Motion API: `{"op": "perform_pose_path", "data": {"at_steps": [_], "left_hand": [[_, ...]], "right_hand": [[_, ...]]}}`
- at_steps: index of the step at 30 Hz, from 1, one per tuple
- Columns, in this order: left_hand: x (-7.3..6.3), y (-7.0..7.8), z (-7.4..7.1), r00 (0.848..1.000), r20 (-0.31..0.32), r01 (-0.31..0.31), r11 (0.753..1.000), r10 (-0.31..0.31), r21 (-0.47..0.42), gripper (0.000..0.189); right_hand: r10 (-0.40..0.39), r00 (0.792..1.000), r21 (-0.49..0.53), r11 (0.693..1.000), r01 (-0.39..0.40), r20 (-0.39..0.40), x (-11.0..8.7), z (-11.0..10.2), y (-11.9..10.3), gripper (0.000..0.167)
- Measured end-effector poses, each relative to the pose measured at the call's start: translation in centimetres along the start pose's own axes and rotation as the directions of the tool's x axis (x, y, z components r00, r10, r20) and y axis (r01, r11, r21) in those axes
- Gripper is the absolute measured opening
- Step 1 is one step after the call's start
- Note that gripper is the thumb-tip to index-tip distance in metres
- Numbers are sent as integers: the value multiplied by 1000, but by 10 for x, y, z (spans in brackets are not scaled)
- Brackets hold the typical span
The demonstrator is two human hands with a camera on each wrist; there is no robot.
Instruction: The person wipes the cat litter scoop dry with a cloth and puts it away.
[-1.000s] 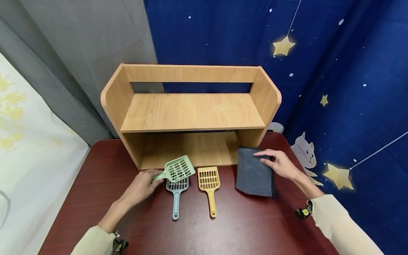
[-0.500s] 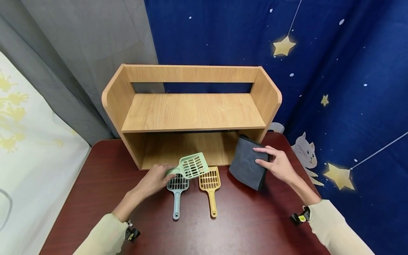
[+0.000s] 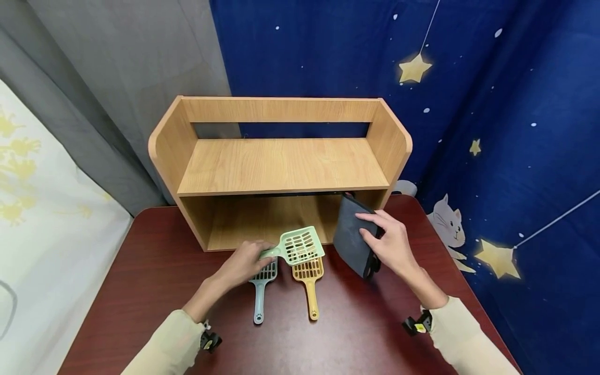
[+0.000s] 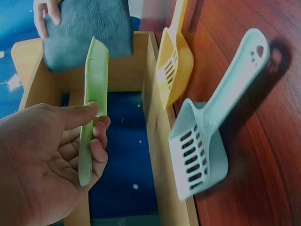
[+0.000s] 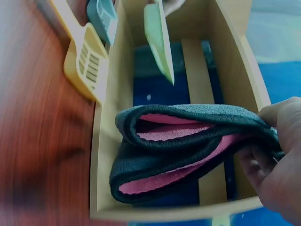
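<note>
My left hand [image 3: 246, 261] grips the handle of a pale green slotted litter scoop [image 3: 271, 253], whose head hangs over the yellow scoop's head in the head view. On the table lie a light blue litter scoop [image 3: 259, 302], partly covered by my hand and the green scoop, and a yellow litter scoop [image 3: 311, 297]. To their right, my right hand [image 3: 389, 240] pinches the edge of a folded dark grey cloth [image 3: 348, 237], which is raised and tilted before the shelf. Pink lining shows between the folds of the cloth [image 5: 134, 162] in the right wrist view.
A two-tier wooden shelf [image 3: 283, 164] stands at the back of the dark red table [image 3: 328, 344]. Its lower compartment [image 3: 253, 219] faces the hands. Behind hang a grey curtain [image 3: 140, 57] and a blue curtain [image 3: 319, 47] with stars. White fabric [image 3: 47, 250] borders the left.
My left hand has carried the green scoop rightward from above the blue scoop to above the yellow one. My right hand has lifted and tilted the cloth, moving it left.
</note>
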State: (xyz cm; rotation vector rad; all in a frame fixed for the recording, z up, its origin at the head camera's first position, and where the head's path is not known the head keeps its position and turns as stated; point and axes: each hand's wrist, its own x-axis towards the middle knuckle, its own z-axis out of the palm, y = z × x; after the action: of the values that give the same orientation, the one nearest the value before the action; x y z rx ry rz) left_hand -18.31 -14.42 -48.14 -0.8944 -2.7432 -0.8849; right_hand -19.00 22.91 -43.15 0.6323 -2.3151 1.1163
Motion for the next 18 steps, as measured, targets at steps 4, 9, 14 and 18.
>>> {"op": "perform_pose_path", "data": {"at_steps": [4,9,14,18], "left_hand": [[6,5,5,999,-2,-44,999,44,9,24],[13,15,9,999,16,-48,999,48,13,25],[18,26,12,999,30,-20,1000,20,4,27],[21,33,14,999,32,5,1000,-4,-9,28]], "right_hand": [[-99,995,-16,995,99,29,6,16,-13,41],[-112,988,12,994,112,104,12,38,-27,39],[-38,983,-14,999,41,182,12,62,-41,36],[49,966,-59,998,-35,256,8,82,-49,33]]}}
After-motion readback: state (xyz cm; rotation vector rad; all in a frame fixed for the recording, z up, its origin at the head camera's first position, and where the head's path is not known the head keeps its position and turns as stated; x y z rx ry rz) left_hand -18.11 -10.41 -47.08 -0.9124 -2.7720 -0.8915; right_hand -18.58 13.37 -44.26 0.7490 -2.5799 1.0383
